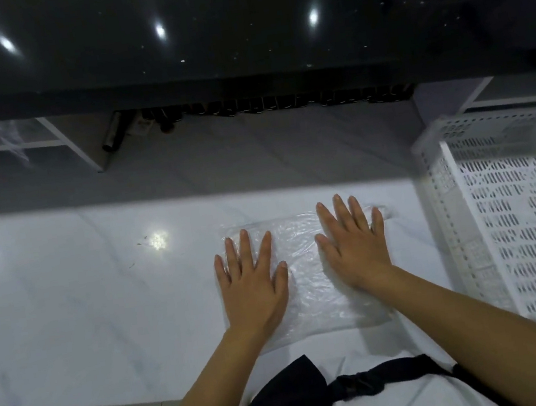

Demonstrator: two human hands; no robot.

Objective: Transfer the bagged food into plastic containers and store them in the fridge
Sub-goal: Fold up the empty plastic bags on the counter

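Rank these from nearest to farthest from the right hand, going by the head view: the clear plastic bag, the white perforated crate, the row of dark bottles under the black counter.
1. Clear plastic bag: directly under the right hand, touching it.
2. White perforated crate: to its right, apart.
3. Row of dark bottles: far ahead, under the black counter.

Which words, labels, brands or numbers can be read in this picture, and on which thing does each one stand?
None can be read.
Clear plastic bag under both hands: no print shows.
White perforated crate: no label shows.
Small items in a row under the dark counter: too small and blurred to read.
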